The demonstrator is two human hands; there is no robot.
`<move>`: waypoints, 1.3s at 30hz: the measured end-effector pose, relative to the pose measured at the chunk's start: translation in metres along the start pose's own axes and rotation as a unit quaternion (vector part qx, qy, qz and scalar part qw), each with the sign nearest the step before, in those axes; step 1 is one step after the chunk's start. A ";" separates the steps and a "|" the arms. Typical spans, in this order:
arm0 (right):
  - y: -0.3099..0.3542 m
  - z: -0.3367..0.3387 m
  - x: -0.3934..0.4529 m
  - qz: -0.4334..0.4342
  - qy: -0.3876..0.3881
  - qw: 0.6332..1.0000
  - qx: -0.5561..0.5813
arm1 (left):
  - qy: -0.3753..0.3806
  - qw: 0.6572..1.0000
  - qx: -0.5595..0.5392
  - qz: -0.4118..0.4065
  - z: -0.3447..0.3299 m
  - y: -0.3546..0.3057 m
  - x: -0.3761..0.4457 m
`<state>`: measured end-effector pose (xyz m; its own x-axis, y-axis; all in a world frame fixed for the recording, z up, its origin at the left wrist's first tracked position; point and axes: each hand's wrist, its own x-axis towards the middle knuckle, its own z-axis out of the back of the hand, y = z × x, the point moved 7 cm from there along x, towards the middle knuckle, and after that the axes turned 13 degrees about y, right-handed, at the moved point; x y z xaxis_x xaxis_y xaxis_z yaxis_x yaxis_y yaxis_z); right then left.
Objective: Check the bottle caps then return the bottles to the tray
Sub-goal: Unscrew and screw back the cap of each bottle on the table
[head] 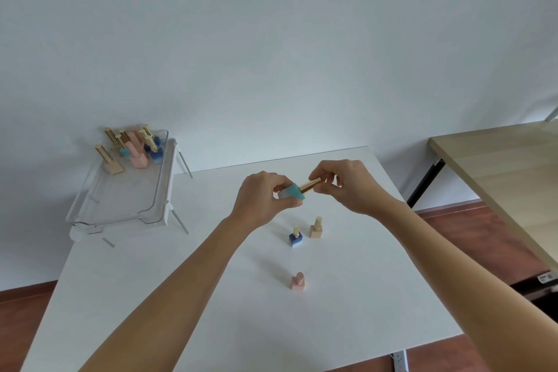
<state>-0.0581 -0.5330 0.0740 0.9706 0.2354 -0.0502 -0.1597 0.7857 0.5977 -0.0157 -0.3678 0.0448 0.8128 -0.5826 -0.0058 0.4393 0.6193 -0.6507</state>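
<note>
Both hands, left [261,198] and right [344,186], are raised together, fingers pinched, forearms extended.

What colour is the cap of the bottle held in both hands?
Shiny gold; the long cap on the teal square bottle shows best in the head view.

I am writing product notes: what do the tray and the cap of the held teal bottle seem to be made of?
Tray: clear, glossy plastic, probably acrylic; the table shows through its walls, and its rim catches light. It sits on a white frame with thin legs.
Cap of the teal bottle: shiny gold, metal or metallised plastic; I cannot tell which.
</note>
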 end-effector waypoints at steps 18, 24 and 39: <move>-0.045 -0.063 -0.001 -0.095 0.023 0.995 0.020 | 0.063 0.994 -0.053 0.065 -0.079 0.051 -0.008; -0.096 -0.101 -0.006 -0.170 0.080 0.982 0.004 | 0.210 0.964 -0.068 0.151 -0.146 0.108 -0.041; -0.142 -0.163 -0.015 -0.233 0.169 0.952 -0.100 | 0.182 0.964 -0.116 0.155 -0.221 0.125 -0.059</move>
<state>-0.0796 -0.5552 -0.1408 0.8360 -0.0210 -0.5483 0.2101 0.9354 0.2845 -0.0936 -0.3721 -0.2041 0.6843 -0.5603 -0.4667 0.0640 0.6837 -0.7269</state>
